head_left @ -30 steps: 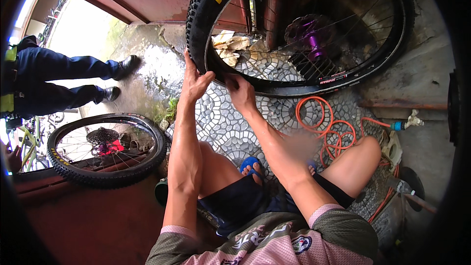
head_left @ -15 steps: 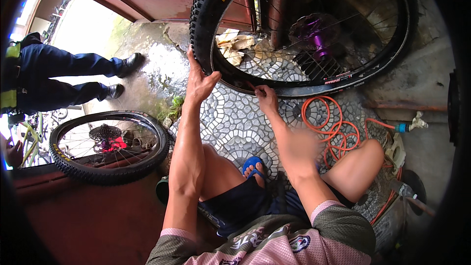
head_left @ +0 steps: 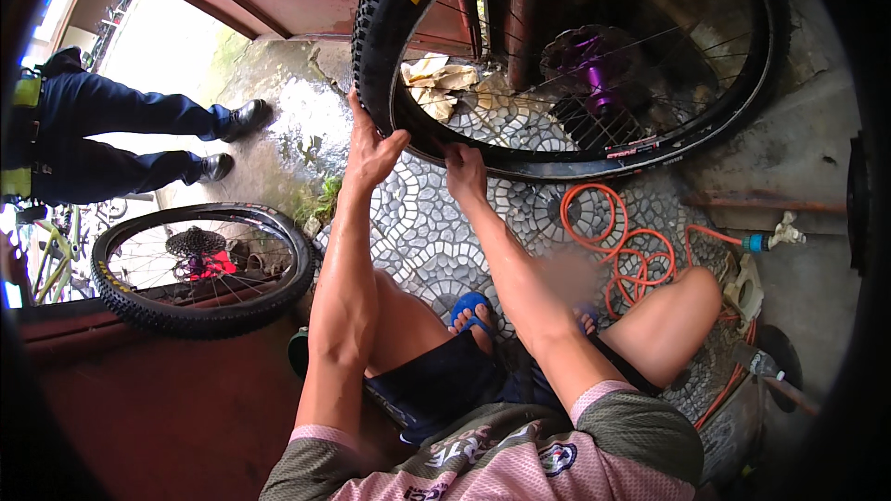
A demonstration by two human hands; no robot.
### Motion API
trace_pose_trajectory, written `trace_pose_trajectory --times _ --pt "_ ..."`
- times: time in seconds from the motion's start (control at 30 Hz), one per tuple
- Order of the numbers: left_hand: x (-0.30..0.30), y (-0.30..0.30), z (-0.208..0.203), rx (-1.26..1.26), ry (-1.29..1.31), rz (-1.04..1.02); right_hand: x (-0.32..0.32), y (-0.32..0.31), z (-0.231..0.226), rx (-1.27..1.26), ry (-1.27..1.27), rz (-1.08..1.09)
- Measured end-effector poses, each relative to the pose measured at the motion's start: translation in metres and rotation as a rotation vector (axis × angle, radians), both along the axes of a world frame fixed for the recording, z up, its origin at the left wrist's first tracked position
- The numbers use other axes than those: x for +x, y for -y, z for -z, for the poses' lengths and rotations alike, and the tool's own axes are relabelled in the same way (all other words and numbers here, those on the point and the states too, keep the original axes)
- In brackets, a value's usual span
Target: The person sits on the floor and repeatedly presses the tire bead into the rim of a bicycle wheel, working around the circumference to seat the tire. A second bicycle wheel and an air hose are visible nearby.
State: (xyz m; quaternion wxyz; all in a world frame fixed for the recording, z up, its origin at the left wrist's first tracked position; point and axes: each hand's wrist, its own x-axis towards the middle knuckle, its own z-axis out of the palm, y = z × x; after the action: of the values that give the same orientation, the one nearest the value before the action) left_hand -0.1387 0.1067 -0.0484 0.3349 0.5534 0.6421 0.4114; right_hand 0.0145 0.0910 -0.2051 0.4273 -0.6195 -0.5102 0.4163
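Observation:
In front of me stands a bicycle wheel with a black knobby tyre (head_left: 373,46), yellow lettering on its sidewall and a purple hub (head_left: 595,83). The tyre's lower left side is in the grip of my left hand (head_left: 374,153), with the thumb on the near face and the fingers partly hidden behind. My right hand (head_left: 467,176) is closed at the bottom edge of the wheel, between rim and tyre, a short way right of the left hand. Its fingertips are dark and partly hidden, so I cannot make out what they pinch.
A second bicycle wheel (head_left: 139,314) with a cassette leans at the left. Beyond it stand another person's legs (head_left: 139,111). An orange hose (head_left: 614,246) lies coiled on the pebble floor at the right, joined to a tap (head_left: 787,230). Crumpled tan material (head_left: 438,83) lies behind the wheel.
My right hand has slid left along the bottom of the wheel, nearer to my left hand. The left hand keeps its hold on the tyre.

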Motion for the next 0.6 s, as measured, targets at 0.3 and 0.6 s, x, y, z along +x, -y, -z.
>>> trace_pose_trajectory --times 0.3,0.6 --pt "0.015 -0.009 -0.013 -0.075 -0.016 -0.002 -0.003 -0.009 0.015 0.005 -0.096 0.096" --pt "0.003 -0.005 0.0 0.002 -0.058 -0.002 -0.041 -0.017 0.009 0.011 -0.423 0.074"
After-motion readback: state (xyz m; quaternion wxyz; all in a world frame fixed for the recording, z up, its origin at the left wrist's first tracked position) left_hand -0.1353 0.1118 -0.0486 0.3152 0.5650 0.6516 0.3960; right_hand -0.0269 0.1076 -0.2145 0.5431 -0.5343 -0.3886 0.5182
